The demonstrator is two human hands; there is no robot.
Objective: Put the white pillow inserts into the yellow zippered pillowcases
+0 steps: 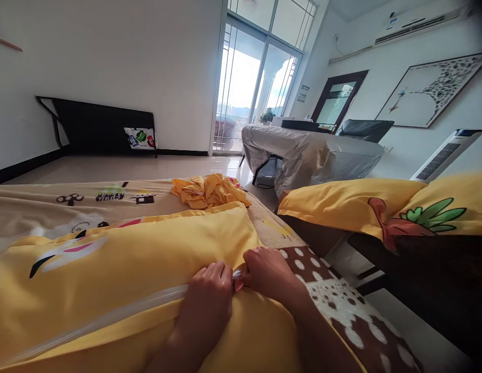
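Your yellow pillow (pixel 140 248) lies across the near part of the bed, on a patterned blanket (pixel 330 305), its printed end to the left and one corner under your hands at the right. A pale, shiny strip (pixel 147 300) runs along its near side, rising from the lower left towards your grip; you cannot tell for certain from here whether it is a closure or a lining.

Your left hand (pixel 207 295) is curled closed over the pillow's edge at the right end of that strip. Your right hand (pixel 267 272) is closed too, just beside it, with the fingers bunched on the cloth near the corner. A small reddish bit (pixel 238 283) shows between them, but your fingertips are hidden, so how firmly each one pinches can't be told.

The likeliest trouble is at that gap: if your hands pull unevenly, the cloth could pucker or a loose fold could catch along the strip. A hard tug apart might strain the seam at the corner. The pillow looks soft and full, so pressing down could make it bulge and slip your grip. Shoving it far could push the crumpled yellow cloth (pixel 207 191) off the bed.
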